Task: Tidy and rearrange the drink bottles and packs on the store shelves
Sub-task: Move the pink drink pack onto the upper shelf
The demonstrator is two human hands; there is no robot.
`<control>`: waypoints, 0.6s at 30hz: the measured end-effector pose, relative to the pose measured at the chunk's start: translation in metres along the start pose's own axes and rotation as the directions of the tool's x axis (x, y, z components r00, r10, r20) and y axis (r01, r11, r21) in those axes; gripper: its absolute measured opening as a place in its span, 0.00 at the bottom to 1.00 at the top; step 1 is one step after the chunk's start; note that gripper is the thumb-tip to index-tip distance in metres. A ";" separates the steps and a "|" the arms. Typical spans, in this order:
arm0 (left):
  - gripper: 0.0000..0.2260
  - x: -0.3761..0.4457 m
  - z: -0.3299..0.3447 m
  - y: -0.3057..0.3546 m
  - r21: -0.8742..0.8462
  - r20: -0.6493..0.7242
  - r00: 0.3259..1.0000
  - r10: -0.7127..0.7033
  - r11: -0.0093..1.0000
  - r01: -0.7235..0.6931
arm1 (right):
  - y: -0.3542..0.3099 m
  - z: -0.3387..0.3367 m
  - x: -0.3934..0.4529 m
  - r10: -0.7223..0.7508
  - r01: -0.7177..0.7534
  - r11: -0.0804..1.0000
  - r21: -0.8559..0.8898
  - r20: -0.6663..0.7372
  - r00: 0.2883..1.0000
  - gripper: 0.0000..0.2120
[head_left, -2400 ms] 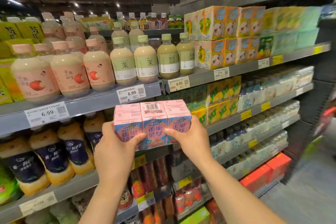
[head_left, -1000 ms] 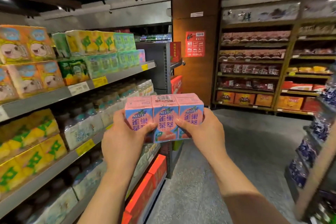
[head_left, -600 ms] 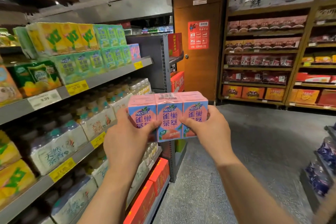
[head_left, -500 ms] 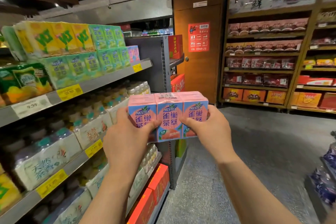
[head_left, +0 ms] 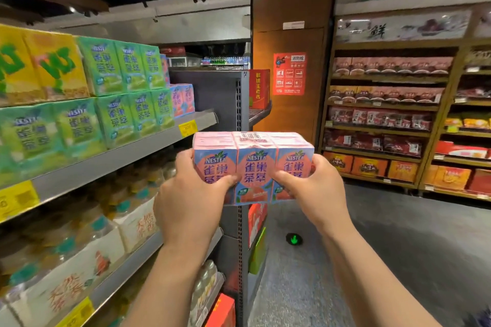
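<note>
Pink pack (head_left: 253,164) gripped at both ends by left hand (head_left: 190,204) and right hand (head_left: 316,194), beside shelf (head_left: 138,151) of green packs (head_left: 125,93).

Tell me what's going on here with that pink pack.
A person holds a shrink-wrapped pink Nestea pack of cartons in both hands, left hand and right hand gripping its two ends. It is up in the air at the end of the aisle, not on any shelf. Matching pink packs sit at the far end of the upper shelf, beside the green Nestea packs, and that stretch of shelf edge nearest the held pack looks bare.
</note>
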State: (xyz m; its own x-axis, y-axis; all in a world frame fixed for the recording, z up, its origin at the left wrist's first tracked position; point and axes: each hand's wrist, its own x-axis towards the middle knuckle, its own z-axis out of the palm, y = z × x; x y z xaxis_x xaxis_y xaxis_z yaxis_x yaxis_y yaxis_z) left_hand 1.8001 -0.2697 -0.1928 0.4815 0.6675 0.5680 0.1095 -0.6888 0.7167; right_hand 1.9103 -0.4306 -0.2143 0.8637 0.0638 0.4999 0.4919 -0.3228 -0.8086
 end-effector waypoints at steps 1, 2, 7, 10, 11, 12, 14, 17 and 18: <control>0.29 0.009 0.007 -0.001 -0.001 -0.005 1.000 -0.002 1.000 0.002 | 0.001 0.004 0.011 -0.016 0.016 1.000 -0.007 -0.002 1.000 0.22; 0.29 0.018 0.013 -0.001 -0.003 -0.007 1.000 -0.011 1.000 0.011 | 0.003 0.010 0.023 -0.030 0.030 1.000 -0.008 -0.003 1.000 0.22; 0.30 0.059 0.049 -0.002 0.015 -0.055 0.998 -0.012 1.000 0.013 | 0.017 0.037 0.076 -0.082 0.082 0.996 0.044 0.011 0.997 0.22; 0.32 0.084 0.077 -0.003 0.030 -0.108 0.994 0.006 1.000 -0.003 | 0.030 0.055 0.115 -0.101 0.098 0.990 0.099 0.032 0.994 0.23; 0.32 0.092 0.087 -0.003 0.045 -0.127 0.992 0.007 0.999 -0.001 | 0.034 0.061 0.128 -0.109 0.104 0.988 0.116 0.038 0.993 0.23; 0.32 0.100 0.096 -0.002 0.059 -0.148 0.989 0.005 0.998 0.003 | 0.038 0.066 0.142 -0.120 0.113 0.985 0.131 0.045 0.992 0.23; 0.32 0.117 0.114 0.002 0.068 -0.191 0.982 0.007 0.998 0.006 | 0.045 0.077 0.171 -0.142 0.129 0.978 0.166 0.066 0.988 0.22; 0.32 0.143 0.141 0.008 0.102 -0.268 0.963 0.027 0.995 0.001 | 0.055 0.091 0.215 -0.172 0.146 0.963 0.227 0.100 0.980 0.22; 0.32 0.152 0.149 0.011 0.122 -0.296 0.955 0.037 0.993 -0.001 | 0.058 0.096 0.229 -0.185 0.154 0.957 0.245 0.109 0.977 0.23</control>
State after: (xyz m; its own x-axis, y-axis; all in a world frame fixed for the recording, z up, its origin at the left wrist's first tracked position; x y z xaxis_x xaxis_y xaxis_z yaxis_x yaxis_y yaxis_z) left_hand 2.0039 -0.2178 -0.1593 0.2066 0.6955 0.6881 0.2143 -0.7184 0.6618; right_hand 2.1473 -0.3444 -0.1763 0.7647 0.2245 0.6041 0.6306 -0.0675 -0.7732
